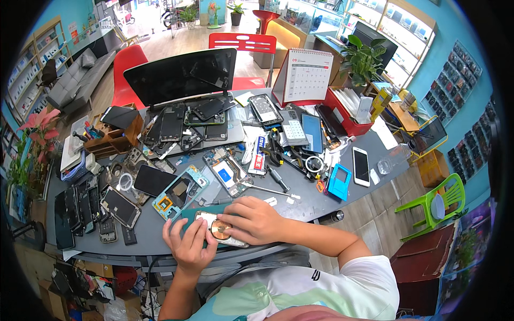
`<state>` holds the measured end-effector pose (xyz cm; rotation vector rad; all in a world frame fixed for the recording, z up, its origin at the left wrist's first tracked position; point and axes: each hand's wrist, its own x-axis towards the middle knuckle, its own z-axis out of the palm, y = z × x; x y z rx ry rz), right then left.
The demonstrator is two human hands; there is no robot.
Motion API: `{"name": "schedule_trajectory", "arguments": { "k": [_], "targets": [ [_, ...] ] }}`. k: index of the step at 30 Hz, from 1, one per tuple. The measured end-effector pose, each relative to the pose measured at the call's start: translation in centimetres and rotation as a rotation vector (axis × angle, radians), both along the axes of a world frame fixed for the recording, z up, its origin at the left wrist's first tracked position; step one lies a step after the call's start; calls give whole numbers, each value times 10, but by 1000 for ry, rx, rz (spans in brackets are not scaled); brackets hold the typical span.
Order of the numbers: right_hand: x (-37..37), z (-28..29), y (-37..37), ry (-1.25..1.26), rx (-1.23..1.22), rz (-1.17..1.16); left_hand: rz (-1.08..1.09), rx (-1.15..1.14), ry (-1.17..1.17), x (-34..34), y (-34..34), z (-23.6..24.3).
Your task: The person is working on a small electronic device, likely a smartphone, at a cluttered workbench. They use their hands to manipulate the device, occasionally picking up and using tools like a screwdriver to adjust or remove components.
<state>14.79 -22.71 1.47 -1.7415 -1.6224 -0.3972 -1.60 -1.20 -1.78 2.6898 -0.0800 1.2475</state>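
Left hand (191, 245) gripping one end of an opened smartphone (209, 217) near the front edge of the grey desk (306, 212); right hand (256, 220), fingers bent, touching its copper coil (219, 229), grip indeterminable

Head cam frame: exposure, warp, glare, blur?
Head view: bright street entrance at the top is washed nearly white; head view: long dark-grey desk bows along its near edge, and black border cuts the corners; head view: wide black monitor shows only dim reflections; head view: bare left hand and bare right hand show no obvious motion blur.
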Motion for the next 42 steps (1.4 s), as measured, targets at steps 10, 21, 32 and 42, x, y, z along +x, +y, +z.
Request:
{"name": "schedule_trajectory", "arguments": {
  "k": [10, 21, 32, 42],
  "targets": [
    [-1, -2, -2, 4, 7, -16, -8, -34, 12, -1, -2, 2],
    [-1, 1, -2, 15, -5, -18, -4, -34, 19, -2, -1, 1],
    [0, 0, -2, 12, 0, -24, -7, -35, 18, -2, -1, 0],
    [-1, 0, -2, 22, -14, -24, -5, -28, 20, -3, 0, 0]
  ]
}}
